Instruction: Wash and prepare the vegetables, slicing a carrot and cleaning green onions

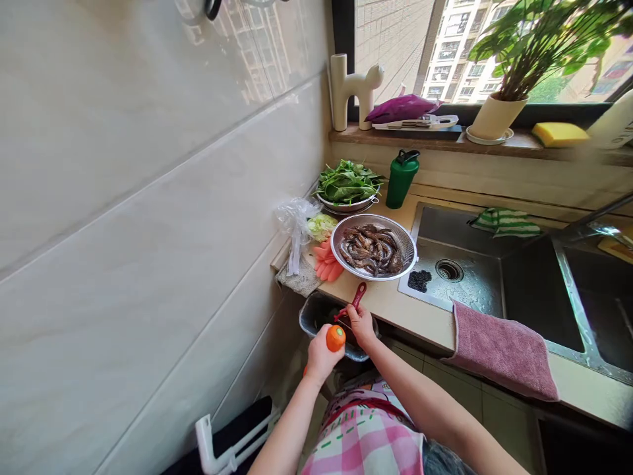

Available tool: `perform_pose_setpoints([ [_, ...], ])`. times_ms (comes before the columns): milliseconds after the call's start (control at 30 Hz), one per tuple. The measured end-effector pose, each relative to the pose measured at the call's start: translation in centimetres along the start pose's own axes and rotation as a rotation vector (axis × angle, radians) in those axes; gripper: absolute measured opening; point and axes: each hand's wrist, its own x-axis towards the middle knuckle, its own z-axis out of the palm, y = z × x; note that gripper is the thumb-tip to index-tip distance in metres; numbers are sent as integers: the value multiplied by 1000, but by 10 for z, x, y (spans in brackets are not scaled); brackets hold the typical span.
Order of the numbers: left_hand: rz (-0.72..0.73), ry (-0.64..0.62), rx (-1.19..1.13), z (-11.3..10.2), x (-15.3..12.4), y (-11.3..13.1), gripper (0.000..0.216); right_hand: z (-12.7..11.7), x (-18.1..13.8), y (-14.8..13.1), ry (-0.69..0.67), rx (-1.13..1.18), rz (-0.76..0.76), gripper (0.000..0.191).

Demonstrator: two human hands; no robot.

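One carrot (pixel 335 338) is resting in the closed left hand (pixel 322 358) above the bin (pixel 307 318), while the right hand (pixel 363 327) is pinching a red peeler (pixel 360 295) just beside it. Peeling is apparently unfinished; how much skin is remaining, I cannot tell.

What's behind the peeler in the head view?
Behind the peeler: counter at its handle, bin at its head. The right hand, left hand and carrot cover part of the bin; its contents aren't clear.
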Motion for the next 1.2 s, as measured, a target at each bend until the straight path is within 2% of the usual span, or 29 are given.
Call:
perform_pose_setpoints([
  [167,-108,-19,36,-1,0,-4,33,8,-13,0,-63,16,-7,32],
  [400,-5,15,-28,-1,-7,0,34,2,-3,4,26,5,9,32],
  [567,-37,-36,225,-3,-1,-8,38,8,-9,3,-19,11,29,32],
  [767,146,25,462,-1,-2,-16,38,2,-6,8,43,-16,57,32],
  [900,185,37,568,0,-2,-21,46,0,-6,8,5,-4,45,34],
  [1000,214,70,560,0,-2,-22,43,1,-6,7,22,-13,41,32],
  [1100,171,73,502,-3,0,-17,34,0,-6,5,62,-24,35,32],
  [1200,7,0,413,-5,3,-9,33,4,-11,2,-5,5,19,32],
])
